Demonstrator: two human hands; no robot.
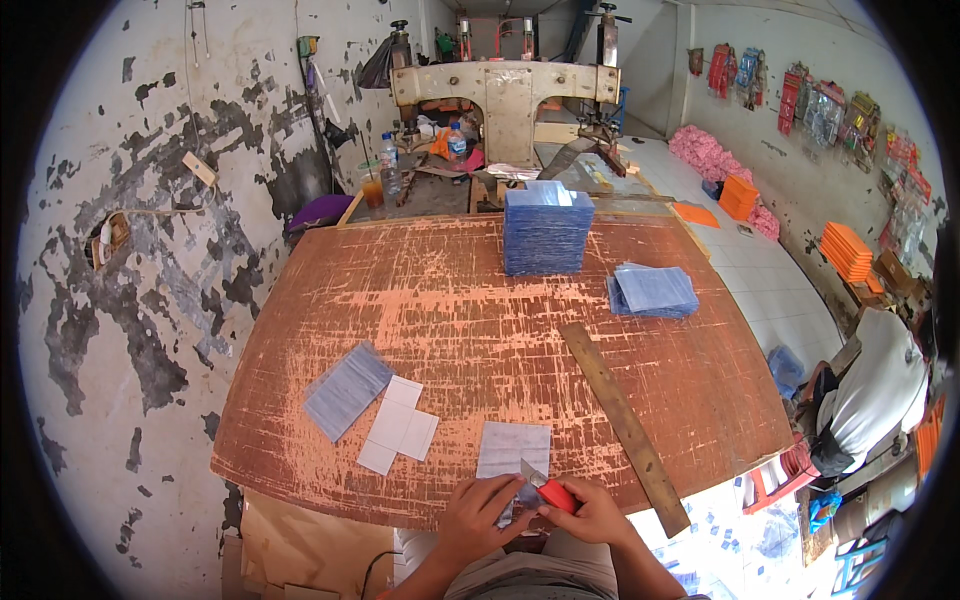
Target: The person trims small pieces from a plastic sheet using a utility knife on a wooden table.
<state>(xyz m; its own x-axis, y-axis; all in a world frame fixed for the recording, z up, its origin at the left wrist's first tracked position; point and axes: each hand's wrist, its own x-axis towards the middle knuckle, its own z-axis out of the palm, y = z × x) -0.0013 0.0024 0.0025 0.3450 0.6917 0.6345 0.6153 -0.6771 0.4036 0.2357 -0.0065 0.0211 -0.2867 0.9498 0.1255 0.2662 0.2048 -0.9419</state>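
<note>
Hands [535,510] gripping red knife [556,493] — over sheet [512,450]

Tall blue sheet stack [546,232], long ruler [623,420], cream machine [507,95], seated person [873,392]

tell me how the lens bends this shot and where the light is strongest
Head view: fisheye bends the worn reddish wooden table edges and the long brown metal ruler outward, with black corners round the frame; brightest light falls on the white tiled floor at right and below the table's near right corner; the hands, left hand and right hand on a red-handled cutter, stay sharp, softly shadowed.
</note>
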